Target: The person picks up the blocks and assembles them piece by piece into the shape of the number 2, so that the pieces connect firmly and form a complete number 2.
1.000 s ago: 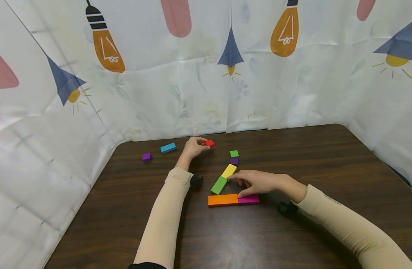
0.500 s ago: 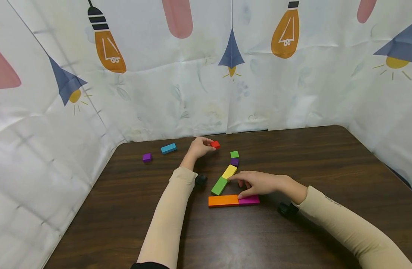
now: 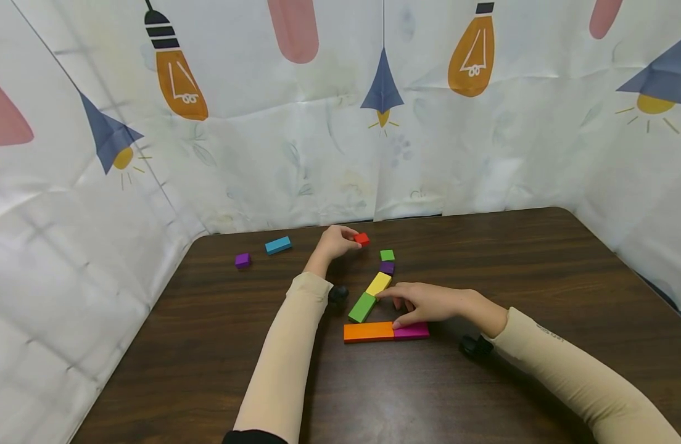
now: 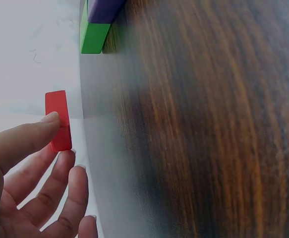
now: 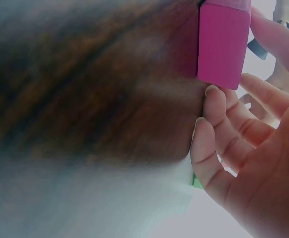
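Note:
My left hand point(image 3: 348, 239) pinches a small red block point(image 3: 362, 238) at the far side of the table; the left wrist view shows fingertips on that red block point(image 4: 58, 120). Just right of it lie a small green block point(image 3: 387, 254) and a small purple block point(image 3: 387, 267). A yellow block point(image 3: 379, 283) and a long green block point(image 3: 363, 306) run diagonally toward me. My right hand point(image 3: 398, 306) rests over them with loosely bent fingers. Its thumb touches the magenta block point(image 3: 411, 331), which butts against an orange block point(image 3: 369, 331). The right wrist view shows the magenta block point(image 5: 222, 42) beside the thumb.
A blue block point(image 3: 277, 245) and a purple cube point(image 3: 242, 259) lie at the far left of the dark wooden table point(image 3: 540, 277). A patterned cloth wall point(image 3: 340, 123) encloses the table on three sides.
My left hand has carried the red block a little to the right, closer to the small green block. The right hand has stayed put.

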Demonstrator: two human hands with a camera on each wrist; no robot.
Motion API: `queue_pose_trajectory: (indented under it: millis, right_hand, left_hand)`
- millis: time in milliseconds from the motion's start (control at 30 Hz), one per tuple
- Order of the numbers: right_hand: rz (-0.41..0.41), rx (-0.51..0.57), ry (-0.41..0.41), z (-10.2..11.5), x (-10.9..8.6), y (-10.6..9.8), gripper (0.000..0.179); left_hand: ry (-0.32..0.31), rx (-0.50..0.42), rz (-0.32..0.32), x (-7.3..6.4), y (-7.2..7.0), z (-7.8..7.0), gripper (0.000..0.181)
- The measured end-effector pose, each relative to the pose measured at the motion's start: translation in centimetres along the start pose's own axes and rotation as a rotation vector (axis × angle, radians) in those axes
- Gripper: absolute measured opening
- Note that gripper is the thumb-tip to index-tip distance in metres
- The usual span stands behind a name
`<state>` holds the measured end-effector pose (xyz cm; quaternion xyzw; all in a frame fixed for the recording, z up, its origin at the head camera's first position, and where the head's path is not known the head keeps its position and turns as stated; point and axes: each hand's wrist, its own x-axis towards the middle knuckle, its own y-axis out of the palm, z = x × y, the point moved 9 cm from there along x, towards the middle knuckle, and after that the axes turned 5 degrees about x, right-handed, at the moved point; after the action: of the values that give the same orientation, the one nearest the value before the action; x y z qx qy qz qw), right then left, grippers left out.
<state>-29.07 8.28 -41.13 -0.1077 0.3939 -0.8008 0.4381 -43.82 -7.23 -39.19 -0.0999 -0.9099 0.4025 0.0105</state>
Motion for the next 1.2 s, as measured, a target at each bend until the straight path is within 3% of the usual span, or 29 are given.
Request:
queue_pose_trajectory:
  millis: [433,867,1200]
  right_hand:
    - [-0.001,-0.006,-0.001,-0.1,0.0,-0.1,0.063]
    - [-0.002,-0.009,-0.055,0.2,0.1,-0.2,0.065]
    - [-0.002,0.007,-0.036,-0.3,0.3,0.0,0.064]
  left_hand:
    - [-0.001,0.069,0.029,0.4,0.6,-0.7,0.035]
    - [0.000,0.124,0.084,0.9,1.5,-1.6,0.033]
    - [-0.020,0.159,0.121,1.1,2.1,-1.6,0.033]
